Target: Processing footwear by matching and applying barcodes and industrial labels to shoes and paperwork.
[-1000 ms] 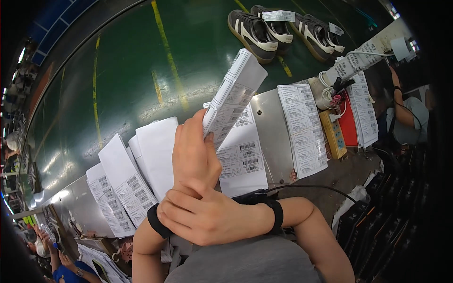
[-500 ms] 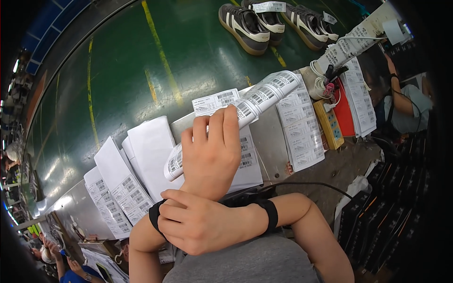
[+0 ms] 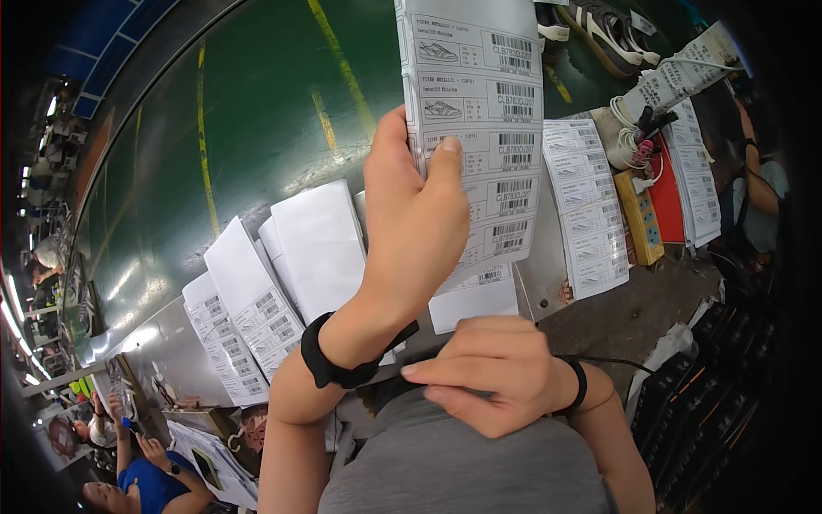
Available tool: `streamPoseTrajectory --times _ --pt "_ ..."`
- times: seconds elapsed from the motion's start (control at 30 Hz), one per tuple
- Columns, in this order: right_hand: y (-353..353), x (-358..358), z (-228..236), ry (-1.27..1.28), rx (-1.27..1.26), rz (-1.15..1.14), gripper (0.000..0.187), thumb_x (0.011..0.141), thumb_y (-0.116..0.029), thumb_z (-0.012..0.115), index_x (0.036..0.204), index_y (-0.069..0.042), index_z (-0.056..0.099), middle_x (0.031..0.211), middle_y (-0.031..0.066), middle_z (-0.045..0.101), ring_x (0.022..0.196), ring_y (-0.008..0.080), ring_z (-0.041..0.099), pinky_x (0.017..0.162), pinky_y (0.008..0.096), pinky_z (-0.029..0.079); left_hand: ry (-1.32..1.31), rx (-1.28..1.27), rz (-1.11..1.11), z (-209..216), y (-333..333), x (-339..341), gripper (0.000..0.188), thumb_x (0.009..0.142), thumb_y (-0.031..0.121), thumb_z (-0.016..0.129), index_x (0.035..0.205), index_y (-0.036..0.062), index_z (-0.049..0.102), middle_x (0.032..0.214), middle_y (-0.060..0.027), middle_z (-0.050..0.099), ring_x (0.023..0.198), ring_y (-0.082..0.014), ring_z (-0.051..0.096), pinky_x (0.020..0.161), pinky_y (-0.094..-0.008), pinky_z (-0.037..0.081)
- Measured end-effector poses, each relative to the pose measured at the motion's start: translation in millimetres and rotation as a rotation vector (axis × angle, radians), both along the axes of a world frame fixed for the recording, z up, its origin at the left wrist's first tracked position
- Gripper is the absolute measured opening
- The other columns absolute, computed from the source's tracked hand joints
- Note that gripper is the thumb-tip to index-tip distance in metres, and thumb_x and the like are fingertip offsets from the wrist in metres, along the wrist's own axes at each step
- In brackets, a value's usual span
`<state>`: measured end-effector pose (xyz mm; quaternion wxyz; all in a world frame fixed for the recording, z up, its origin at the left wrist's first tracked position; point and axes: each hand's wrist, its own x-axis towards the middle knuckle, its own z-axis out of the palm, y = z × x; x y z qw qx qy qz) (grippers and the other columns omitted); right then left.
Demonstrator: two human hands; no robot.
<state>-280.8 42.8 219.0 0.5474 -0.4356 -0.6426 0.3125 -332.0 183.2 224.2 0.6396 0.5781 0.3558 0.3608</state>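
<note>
My left hand [image 3: 419, 218] grips a sheaf of white label sheets [image 3: 514, 128], thumb on the front and fingers behind. The sheets stand tilted up above the bench, printed side towards me, with rows of shoe drawings and barcodes. My right hand [image 3: 497, 373] hovers low in front of my body, fingers curled and thumb near the index finger. Nothing shows between those fingertips. Just beyond it lies a partly covered white sheet [image 3: 473, 310]. Folded label sheets [image 3: 318, 248] are spread on the bench to the left of my left hand.
More label sheets [image 3: 589, 214] lie to the right, beside a yellow power strip [image 3: 638, 214] with plugged-in cables. Dark shoes [image 3: 604, 38] stand on the green surface [image 3: 257, 111] at the far right. Black boxes [image 3: 728, 403] are stacked at lower right. A co-worker in blue [image 3: 150, 480] is at lower left.
The rolled label sheets in my left hand are now unrolled and raised upright. My right hand has left my left forearm and moved right. The view has shifted slightly.
</note>
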Motion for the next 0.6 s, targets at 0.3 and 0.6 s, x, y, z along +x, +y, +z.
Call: streamPoseTrajectory --times 0.3,0.6 --pt "-2 -31 -11 -0.009 -0.127 -0.005 0.041 0.081 -0.007 0.071 0.119 0.0 0.061 0.072 0.005 0.058 0.056 0.0207 0.057 0.05 0.0316 0.046 -0.116 -0.336 0.075 5 8 7 0.03 0.096 0.005 0.048 0.123 -0.0088 0.047 0.117 -0.0185 0.06 0.105 -0.0221 0.06 0.091 -0.0352 0.048" --pt "-4 32 1 0.077 0.172 -0.351 0.016 0.071 -0.001 0.074 0.086 -0.002 0.069 0.07 0.0045 0.061 0.057 0.0142 0.057 0.049 0.0269 0.042 -0.245 -0.608 -0.108 1 30 -76 0.031 0.095 0.005 0.051 0.124 -0.0071 0.052 0.12 -0.02 0.062 0.108 -0.0259 0.063 0.091 -0.0384 0.053"
